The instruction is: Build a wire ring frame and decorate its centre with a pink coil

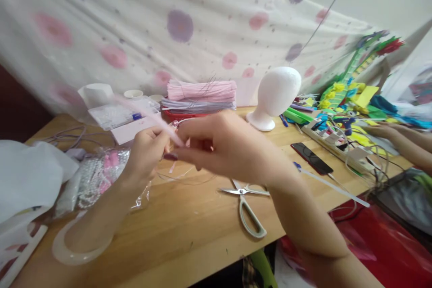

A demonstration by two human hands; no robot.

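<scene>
My left hand [146, 150] is closed in a pinch, a bracelet round its wrist. Close beside it, my right hand [219, 144] has its fingers curled together on a pale pink strip [148, 114], which is blurred and slants up to the left. A small pinkish bead [175, 123] with a thin pale band shows above the fingertips. What the left fingers pinch is partly hidden. Thin wire and a bit of pink hang below the hands. Open scissors [248, 202] lie on the wooden table [189, 243] below my right hand.
A white foam head [278, 94] stands at the back, right of bundled pink stems [202, 91]. Bagged beads [97, 177] lie left. A phone [312, 159] and power strip [340, 148] are at right, near another person's arms [394, 139]. A white box [135, 128] sits behind my left hand.
</scene>
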